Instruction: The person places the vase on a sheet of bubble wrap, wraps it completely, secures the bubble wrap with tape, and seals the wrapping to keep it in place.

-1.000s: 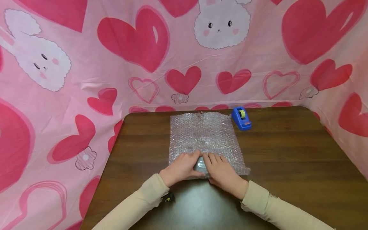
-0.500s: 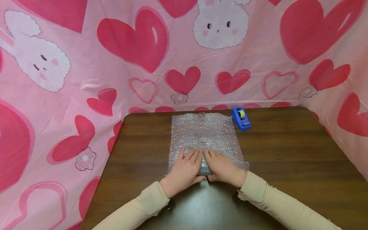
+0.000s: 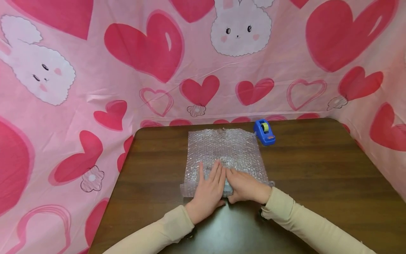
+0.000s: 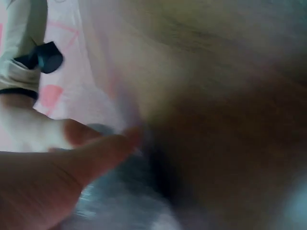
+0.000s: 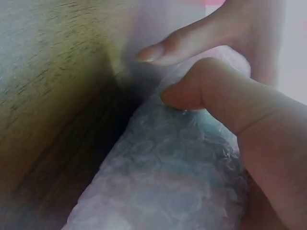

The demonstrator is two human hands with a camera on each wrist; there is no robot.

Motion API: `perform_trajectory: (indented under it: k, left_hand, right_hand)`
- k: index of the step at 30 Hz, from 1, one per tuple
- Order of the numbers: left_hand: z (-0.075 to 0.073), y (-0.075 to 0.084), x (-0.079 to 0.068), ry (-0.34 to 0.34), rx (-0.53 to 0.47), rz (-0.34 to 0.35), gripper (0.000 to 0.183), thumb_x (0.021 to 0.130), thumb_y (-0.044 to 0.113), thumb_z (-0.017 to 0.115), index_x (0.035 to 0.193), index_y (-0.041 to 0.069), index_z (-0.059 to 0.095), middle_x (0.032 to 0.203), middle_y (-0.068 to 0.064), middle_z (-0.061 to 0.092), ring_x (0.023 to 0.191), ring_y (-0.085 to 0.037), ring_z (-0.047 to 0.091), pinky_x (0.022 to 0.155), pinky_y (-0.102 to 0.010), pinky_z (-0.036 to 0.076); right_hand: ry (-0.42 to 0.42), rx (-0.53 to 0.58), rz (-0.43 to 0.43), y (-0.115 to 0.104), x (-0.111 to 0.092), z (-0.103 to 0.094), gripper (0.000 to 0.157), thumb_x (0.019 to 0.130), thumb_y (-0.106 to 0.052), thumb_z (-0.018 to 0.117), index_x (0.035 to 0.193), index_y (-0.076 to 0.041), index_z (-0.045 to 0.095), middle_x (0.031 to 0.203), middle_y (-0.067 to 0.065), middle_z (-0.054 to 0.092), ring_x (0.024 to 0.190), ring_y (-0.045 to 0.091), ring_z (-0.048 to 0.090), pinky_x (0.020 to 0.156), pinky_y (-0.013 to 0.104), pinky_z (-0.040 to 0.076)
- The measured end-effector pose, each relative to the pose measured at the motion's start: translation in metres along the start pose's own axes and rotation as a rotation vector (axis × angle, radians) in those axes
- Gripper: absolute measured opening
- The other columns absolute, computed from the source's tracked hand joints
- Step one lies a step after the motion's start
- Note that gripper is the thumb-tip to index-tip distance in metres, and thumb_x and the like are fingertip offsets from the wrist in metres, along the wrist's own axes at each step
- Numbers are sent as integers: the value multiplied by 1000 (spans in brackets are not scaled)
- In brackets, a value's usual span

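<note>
A sheet of clear bubble wrap (image 3: pixel 226 144) lies on the table, its near end folded over a bluish-grey object (image 3: pixel 227 190). What this object is stays hidden under the wrap. My right hand (image 3: pixel 247 185) grips the wrapped bundle (image 5: pixel 168 172), fingers over its top and thumb pressed on its near side, as the right wrist view shows. My left hand (image 3: pixel 207 192) lies over the bundle's left part with straight fingers pointing away from me. Its thumb sticks out close to the bundle's near edge. Motion blurs the left wrist view.
A blue tape dispenser (image 3: pixel 264 132) with a yellowish roll stands just beyond the wrap's far right corner. The brown wooden table (image 3: pixel 317 194) reaches back to a pink cloth (image 3: pixel 203 60) printed with hearts and rabbits.
My left hand has gone from holding the bundle's left side to lying over it with straight fingers. The right hand stays on the bundle, its thumb now at the near side.
</note>
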State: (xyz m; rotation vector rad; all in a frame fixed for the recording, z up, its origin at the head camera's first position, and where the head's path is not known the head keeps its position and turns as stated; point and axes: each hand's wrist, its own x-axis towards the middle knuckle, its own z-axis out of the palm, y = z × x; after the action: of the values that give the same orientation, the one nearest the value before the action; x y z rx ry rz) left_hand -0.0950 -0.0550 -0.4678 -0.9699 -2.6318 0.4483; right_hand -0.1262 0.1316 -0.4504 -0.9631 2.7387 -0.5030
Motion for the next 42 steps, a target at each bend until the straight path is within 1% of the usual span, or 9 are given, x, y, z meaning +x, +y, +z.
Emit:
perform_trajectory:
  k: [5, 13, 19, 23, 27, 32, 35, 39, 42]
  left_hand:
    - [10, 1, 6, 49, -146, -28, 114, 71, 69, 84, 152, -1, 44, 142, -16, 59, 132, -30, 57, 110, -73, 33]
    - [14, -1, 10, 46, -201, -24, 106, 70, 58, 91, 147, -1, 48, 132, -13, 60, 117, -24, 61, 95, -42, 51]
    - [19, -2, 14, 65, -247, -29, 97, 68, 52, 93, 138, 0, 52, 118, -8, 60, 101, -21, 62, 80, -36, 49]
    - [20, -4, 16, 62, -281, -36, 96, 68, 52, 93, 138, 1, 52, 117, -8, 61, 100, -21, 61, 78, -35, 47]
    - [18, -9, 19, 41, -334, -31, 96, 69, 49, 93, 140, 0, 53, 124, -9, 63, 109, -22, 62, 81, -37, 50]
    - [14, -15, 24, -13, -445, -8, 91, 69, 44, 93, 139, 1, 54, 125, -10, 64, 114, -23, 61, 86, -41, 51]
    - [14, -17, 26, -37, -496, -5, 88, 70, 41, 92, 139, 1, 54, 124, -10, 64, 114, -23, 60, 86, -41, 51]
    - [14, -19, 26, -53, -539, 1, 86, 70, 38, 91, 138, 1, 54, 125, -10, 64, 115, -22, 60, 86, -40, 51]
    - [12, -21, 27, -111, -600, -5, 94, 74, 38, 90, 146, -3, 47, 135, -14, 63, 124, -24, 60, 92, -45, 51]
  right_hand:
    - [-18, 24, -5, 2, 0, -1, 87, 67, -22, 88, 137, 12, 48, 114, 19, 62, 93, 28, 65, 80, 50, 57]
    - [22, -47, 8, 1, -2, -3, 81, 71, -29, 87, 133, 8, 51, 119, 19, 65, 102, 35, 66, 89, 59, 53]
    - [174, -452, 39, -19, -17, -1, 104, 73, -51, 91, 144, 12, 49, 140, 31, 57, 138, 49, 48, 112, 70, 33]
    - [241, -642, 59, -31, -26, 9, 108, 69, -55, 93, 145, 9, 51, 143, 29, 57, 142, 47, 46, 113, 67, 34]
    - [302, -697, 79, -30, -27, 25, 98, 72, -42, 94, 146, 7, 51, 141, 25, 59, 138, 42, 51, 111, 61, 40]
    - [401, -725, 54, -17, -22, 38, 104, 61, -39, 100, 144, 3, 54, 134, 24, 62, 129, 40, 59, 105, 56, 48]
    - [453, -711, 6, -9, -18, 41, 91, 64, -34, 98, 137, 3, 58, 120, 22, 66, 111, 37, 66, 95, 52, 53]
    - [469, -673, -46, -5, -16, 38, 82, 64, -30, 96, 130, 4, 60, 103, 17, 66, 86, 31, 66, 77, 43, 54]
    - [431, -617, -64, -4, -16, 32, 91, 56, -34, 99, 128, 5, 59, 100, 16, 65, 82, 30, 64, 71, 42, 52]
